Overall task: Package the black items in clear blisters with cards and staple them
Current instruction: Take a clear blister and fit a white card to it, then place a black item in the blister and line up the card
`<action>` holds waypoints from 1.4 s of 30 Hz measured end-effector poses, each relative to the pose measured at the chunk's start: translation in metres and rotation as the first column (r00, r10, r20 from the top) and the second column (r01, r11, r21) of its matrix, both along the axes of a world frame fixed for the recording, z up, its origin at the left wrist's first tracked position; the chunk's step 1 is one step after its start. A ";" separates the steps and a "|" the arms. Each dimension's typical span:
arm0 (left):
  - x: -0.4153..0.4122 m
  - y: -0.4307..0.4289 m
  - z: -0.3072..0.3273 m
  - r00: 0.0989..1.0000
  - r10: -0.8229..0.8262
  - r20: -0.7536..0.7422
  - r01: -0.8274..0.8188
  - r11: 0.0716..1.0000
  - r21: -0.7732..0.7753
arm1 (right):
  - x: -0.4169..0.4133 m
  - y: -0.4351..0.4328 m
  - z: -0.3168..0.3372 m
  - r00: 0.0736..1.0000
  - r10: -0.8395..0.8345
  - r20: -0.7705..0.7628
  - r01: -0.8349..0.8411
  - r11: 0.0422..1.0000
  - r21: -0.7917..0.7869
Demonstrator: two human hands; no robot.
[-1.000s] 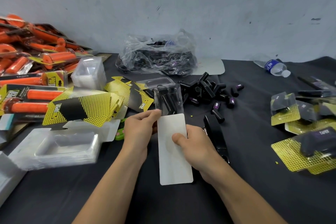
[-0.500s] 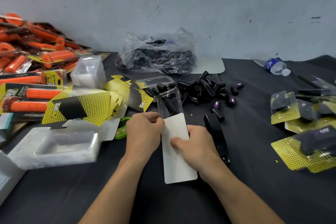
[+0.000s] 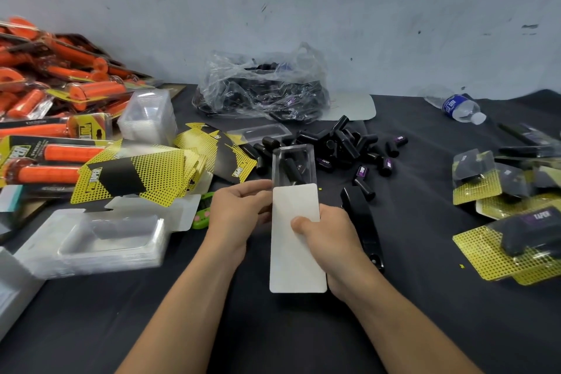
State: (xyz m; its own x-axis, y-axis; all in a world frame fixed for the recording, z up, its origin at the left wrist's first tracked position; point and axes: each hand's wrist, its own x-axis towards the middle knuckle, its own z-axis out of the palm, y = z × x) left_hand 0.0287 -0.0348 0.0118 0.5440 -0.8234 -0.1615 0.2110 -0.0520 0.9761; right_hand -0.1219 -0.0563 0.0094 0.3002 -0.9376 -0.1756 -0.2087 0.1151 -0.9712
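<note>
Right-hand grip (image 3: pixel 331 237) unchanged, card (image 3: pixel 297 261) straightened below blister (image 3: pixel 293 164)

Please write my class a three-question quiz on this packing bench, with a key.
1. True or false: the right hand pinches the plain white rectangular card.
2. The long black stapler lies on which side of the right hand? A) its right B) its left C) on top
3. Fill in: the left hand holds a clear plastic blister containing ___ items.
Key: 1 true; 2 A; 3 black.
</note>
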 end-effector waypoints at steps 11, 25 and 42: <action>-0.001 0.004 0.006 0.992 -0.121 -0.024 0.119 0.990 -0.073 | -0.003 -0.002 0.006 0.916 -0.035 0.401 -0.092 0.952 0.293; 0.001 -0.003 -0.006 0.872 0.156 0.464 -0.162 0.986 -0.026 | 0.001 0.005 0.005 0.980 0.050 -0.191 -0.088 0.976 -0.197; 0.003 0.001 -0.009 0.819 -0.015 0.574 -0.046 0.995 0.092 | 0.000 0.003 0.000 0.954 -0.053 -0.294 -0.033 0.959 -0.280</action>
State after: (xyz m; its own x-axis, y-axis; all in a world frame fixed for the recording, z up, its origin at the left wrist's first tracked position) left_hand 0.0319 -0.0342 0.0033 0.5758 -0.8108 0.1050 -0.3831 -0.1541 0.9108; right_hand -0.1214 -0.0535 0.0096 0.2651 -0.9641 0.0137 -0.4914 -0.1473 -0.8584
